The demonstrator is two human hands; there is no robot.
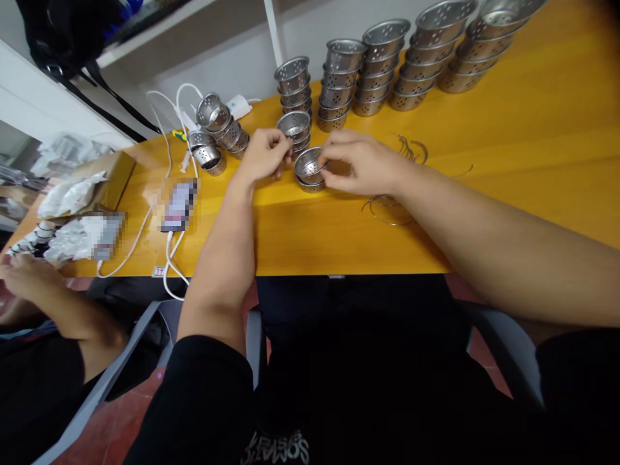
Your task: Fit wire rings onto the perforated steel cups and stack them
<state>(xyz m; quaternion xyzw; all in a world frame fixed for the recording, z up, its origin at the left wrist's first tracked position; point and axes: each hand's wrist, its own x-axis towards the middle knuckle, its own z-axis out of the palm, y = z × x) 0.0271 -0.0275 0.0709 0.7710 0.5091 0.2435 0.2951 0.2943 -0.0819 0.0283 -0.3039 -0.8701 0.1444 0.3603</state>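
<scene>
My right hand (356, 163) pinches at the right rim of a small perforated metal cup (309, 169), which sits nested in another cup on the table. My left hand (265, 155) is closed with its fingers curled, beside a short stack of similar cups (294, 129). Whether its fingertips hold anything is hidden. Thin wire loops (387, 210) lie on the table under my right forearm, and more curved wires (411, 150) lie beyond it.
Tall stacks of perforated cups (382, 68) line the back of the yellow table (314, 239). Tilted cups (216, 129) stand at the left. A phone (179, 205) with white cables lies left of my arm. Another person's hand (29, 278) is at far left, near plastic bags (72, 239).
</scene>
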